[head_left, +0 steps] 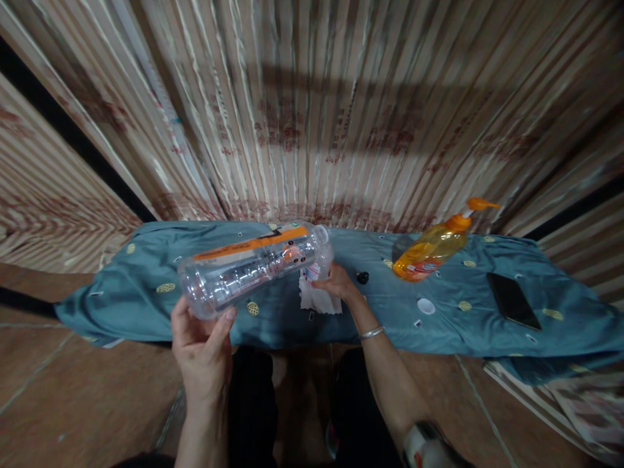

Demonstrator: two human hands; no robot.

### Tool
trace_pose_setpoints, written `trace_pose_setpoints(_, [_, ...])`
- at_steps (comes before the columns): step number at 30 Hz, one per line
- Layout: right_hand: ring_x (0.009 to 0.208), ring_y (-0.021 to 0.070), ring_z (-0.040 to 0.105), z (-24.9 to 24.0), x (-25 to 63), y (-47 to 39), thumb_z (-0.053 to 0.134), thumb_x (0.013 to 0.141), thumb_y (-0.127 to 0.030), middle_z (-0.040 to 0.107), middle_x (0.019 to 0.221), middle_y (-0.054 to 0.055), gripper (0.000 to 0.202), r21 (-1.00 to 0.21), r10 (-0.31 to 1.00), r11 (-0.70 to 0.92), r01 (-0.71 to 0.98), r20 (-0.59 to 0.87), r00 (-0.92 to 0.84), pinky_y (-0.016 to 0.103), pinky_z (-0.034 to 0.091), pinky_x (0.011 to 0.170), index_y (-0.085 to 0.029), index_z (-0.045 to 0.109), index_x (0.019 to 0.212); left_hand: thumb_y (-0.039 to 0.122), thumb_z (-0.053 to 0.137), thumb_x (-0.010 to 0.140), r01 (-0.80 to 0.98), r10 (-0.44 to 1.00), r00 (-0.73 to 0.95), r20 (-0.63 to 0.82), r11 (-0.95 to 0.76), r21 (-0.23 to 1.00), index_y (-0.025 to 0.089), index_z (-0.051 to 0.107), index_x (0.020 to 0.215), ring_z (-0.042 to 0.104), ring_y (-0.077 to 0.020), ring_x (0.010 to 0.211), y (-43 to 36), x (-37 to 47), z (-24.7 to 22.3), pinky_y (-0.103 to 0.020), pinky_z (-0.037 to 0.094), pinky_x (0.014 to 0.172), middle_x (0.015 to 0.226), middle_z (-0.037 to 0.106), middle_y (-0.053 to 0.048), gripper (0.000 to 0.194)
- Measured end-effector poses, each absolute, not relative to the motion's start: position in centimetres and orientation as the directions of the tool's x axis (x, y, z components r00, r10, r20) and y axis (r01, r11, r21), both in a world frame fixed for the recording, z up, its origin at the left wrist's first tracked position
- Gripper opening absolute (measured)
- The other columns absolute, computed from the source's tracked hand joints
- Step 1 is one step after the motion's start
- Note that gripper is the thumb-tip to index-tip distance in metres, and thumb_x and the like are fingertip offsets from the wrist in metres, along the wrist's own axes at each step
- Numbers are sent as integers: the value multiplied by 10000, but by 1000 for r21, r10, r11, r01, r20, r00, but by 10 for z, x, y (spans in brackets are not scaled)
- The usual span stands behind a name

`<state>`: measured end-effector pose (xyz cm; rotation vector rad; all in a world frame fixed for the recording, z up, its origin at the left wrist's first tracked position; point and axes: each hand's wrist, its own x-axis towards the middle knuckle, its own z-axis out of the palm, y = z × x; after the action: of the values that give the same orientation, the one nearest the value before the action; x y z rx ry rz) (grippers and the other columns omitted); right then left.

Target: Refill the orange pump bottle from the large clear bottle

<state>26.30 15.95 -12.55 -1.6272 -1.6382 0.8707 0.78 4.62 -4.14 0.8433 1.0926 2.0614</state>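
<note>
My left hand (202, 344) grips the base of a large clear plastic bottle (253, 266) with an orange label. The bottle is tilted, its open mouth pointing right and slightly up. My right hand (336, 283) is closed round a smaller clear bottle (322, 260), which stands right by the large bottle's mouth. Whether the two mouths touch cannot be made out. Beneath the small bottle a white paper tissue (319, 300) lies on the teal cloth. Little or no liquid can be made out in the large bottle.
A pump bottle of orange liquid (429, 250) stands on the teal cloth (273, 328) at the right. Near it are a small black cap (362, 277), a white round lid (426, 306) and a black phone (513, 300). A striped curtain (312, 117) hangs behind the table.
</note>
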Motion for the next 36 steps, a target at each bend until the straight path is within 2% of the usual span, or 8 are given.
trace_pose_setpoints(5, [1028,299,778,-124,263,158,899,672,-258,820,1041,21,411,-829,1000,6,560,0,-10,388,608,905,-232,751,1054,277,1019,545,-239,788,-570,233,-430,870,253,724,1063,654,-132,921,45,7,-40,-303,543,980,1026,718,20,597])
trace_pose_setpoints(14, [994,291,776,-121,263,157,862,680,-259,822,1037,30,397,-821,1000,-5,570,-14,-11,384,599,900,-214,741,1055,277,1017,553,-249,795,-564,221,-420,873,259,715,1135,670,-142,946,45,5,-45,-281,556,942,1052,733,5,656])
trace_pose_setpoints(23, [946,296,784,-121,261,157,886,623,-258,818,927,9,316,-842,1000,-12,539,-11,5,391,614,876,-237,760,912,352,975,641,-141,791,-564,238,-377,916,280,729,1182,686,-153,930,41,4,-55,-302,561,960,1083,741,-7,598])
trace_pose_setpoints(31, [932,291,786,-121,262,157,891,637,-263,822,915,6,320,-840,1000,-4,542,-6,-2,374,614,851,-232,769,931,317,1001,598,-198,787,-578,217,-393,898,273,699,1180,675,-143,930,41,5,-55,-294,541,980,1084,722,3,657])
trace_pose_setpoints(36, [970,289,778,-124,266,159,902,641,-288,826,990,11,392,-846,999,36,533,31,-18,374,608,872,-230,766,1005,276,1014,561,-229,790,-581,197,-390,892,275,651,1203,664,-143,929,43,4,-56,-292,542,951,1103,706,2,738])
